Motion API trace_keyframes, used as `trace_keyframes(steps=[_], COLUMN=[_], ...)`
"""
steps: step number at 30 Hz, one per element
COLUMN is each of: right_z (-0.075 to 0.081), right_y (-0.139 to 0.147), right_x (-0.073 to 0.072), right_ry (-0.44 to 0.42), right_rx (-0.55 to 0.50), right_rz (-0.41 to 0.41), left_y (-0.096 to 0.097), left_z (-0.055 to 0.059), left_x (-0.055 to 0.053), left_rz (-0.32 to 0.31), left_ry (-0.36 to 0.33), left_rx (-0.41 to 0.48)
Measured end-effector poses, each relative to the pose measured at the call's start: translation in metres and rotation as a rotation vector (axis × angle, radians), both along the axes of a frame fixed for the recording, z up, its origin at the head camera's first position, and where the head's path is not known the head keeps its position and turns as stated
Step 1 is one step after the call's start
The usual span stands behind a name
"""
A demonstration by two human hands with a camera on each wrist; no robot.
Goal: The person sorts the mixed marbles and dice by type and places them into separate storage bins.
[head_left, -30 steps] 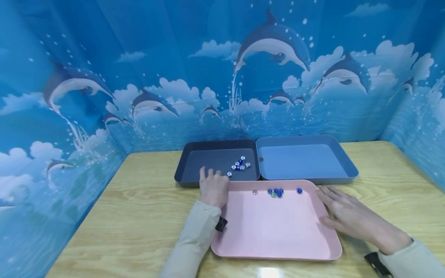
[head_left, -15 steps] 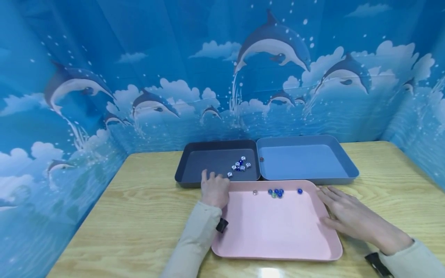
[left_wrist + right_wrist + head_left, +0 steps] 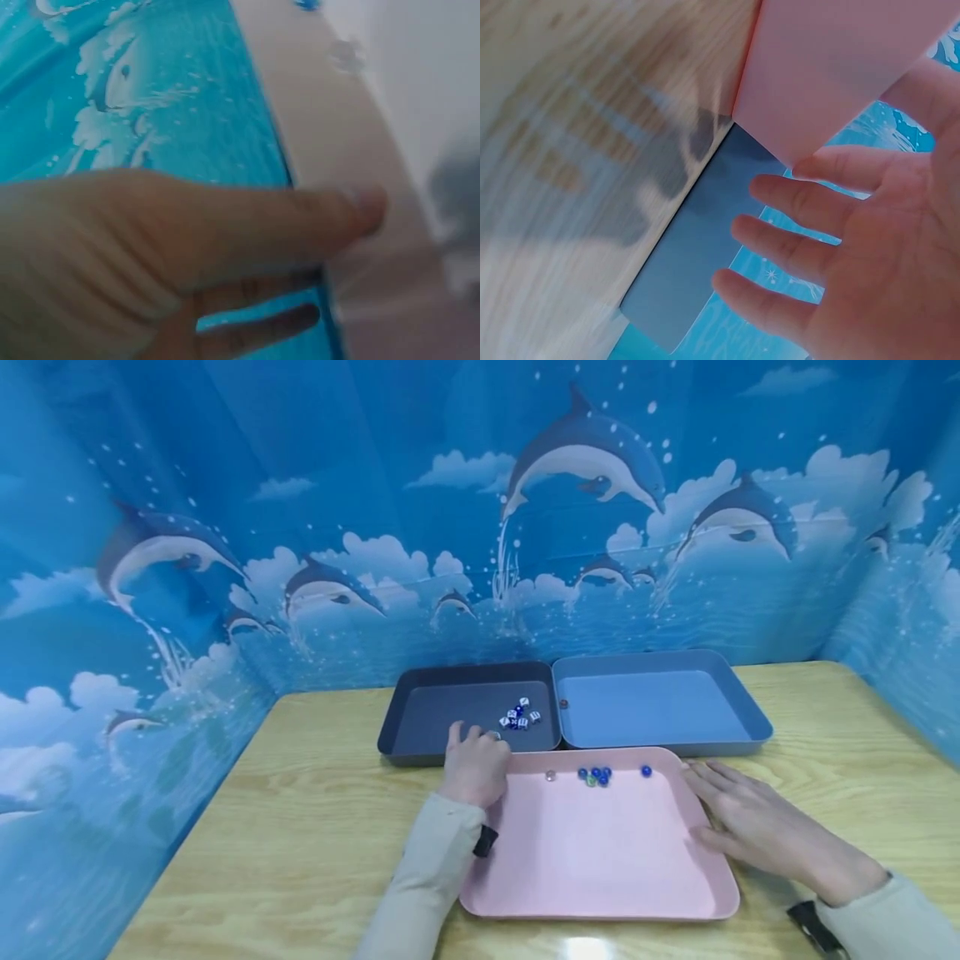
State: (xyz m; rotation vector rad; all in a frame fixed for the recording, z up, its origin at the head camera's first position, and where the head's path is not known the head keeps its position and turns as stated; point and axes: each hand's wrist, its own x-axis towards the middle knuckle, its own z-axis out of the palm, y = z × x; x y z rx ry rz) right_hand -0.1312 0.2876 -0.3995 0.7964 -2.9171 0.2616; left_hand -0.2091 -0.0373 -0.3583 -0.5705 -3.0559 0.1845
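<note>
A pink tray (image 3: pixel 600 852) lies on the wooden table in front of the person, with several blue marbles (image 3: pixel 596 773), a green one (image 3: pixel 591 781) and a clear one (image 3: pixel 551 776) along its far side. My left hand (image 3: pixel 476 768) holds the tray's far left corner. In the left wrist view its thumb (image 3: pixel 330 214) lies over the rim against the inner wall, fingers outside. At the tray's right side is my right hand (image 3: pixel 738 817), thumb over the rim and fingers straight and spread along the outside. Its index fingertip (image 3: pixel 810 165) is right at the tray's corner.
Behind stand a dark tray (image 3: pixel 420 710) with several white and blue dice (image 3: pixel 517 718) and a blue-grey tray (image 3: pixel 645 702) with a small reddish-brown marble (image 3: pixel 564 703) by its left wall. A dolphin-printed curtain (image 3: pixel 450 527) closes off the back and sides.
My left hand has shifted slightly to the right along the pink tray's far left corner, now overlapping the nearest die. The right hand and the marbles stay as they were.
</note>
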Motion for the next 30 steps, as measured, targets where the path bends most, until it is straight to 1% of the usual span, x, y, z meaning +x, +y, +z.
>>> trace_keyframes(steps=[2, 5, 9, 12, 15, 20, 25, 30], right_z=[0.0, 0.0, 0.0, 0.0, 0.0, 0.001, 0.002, 0.003], right_y=[0.001, 0.002, 0.001, 0.001, 0.0, 0.001, 0.002, 0.0], right_x=[0.0, 0.0, 0.0, 0.0, 0.0, 0.0, 0.001, 0.001], right_ry=[0.002, 0.003, -0.009, -0.002, 0.011, 0.012, -0.007, -0.022], right_rx=[0.003, 0.0, -0.004, 0.0, 0.001, 0.008, -0.005, -0.015], right_rz=[0.004, 0.003, -0.003, -0.002, 0.006, 0.002, -0.011, -0.006], left_y=[0.004, 0.01, 0.016, 0.022, 0.028, 0.039, 0.048, 0.056], left_z=[0.006, 0.014, 0.022, 0.028, 0.032, 0.035, 0.04, 0.046], left_x=[0.0, -0.001, -0.003, -0.006, -0.014, -0.032, -0.052, -0.067], left_rz=[-0.059, -0.151, -0.263, -0.315, -0.317, -0.317, -0.34, -0.321], left_ry=[0.023, 0.088, 0.158, 0.164, 0.157, 0.156, 0.155, 0.136], left_rx=[0.037, 0.084, 0.106, 0.111, 0.106, 0.104, 0.148, 0.161])
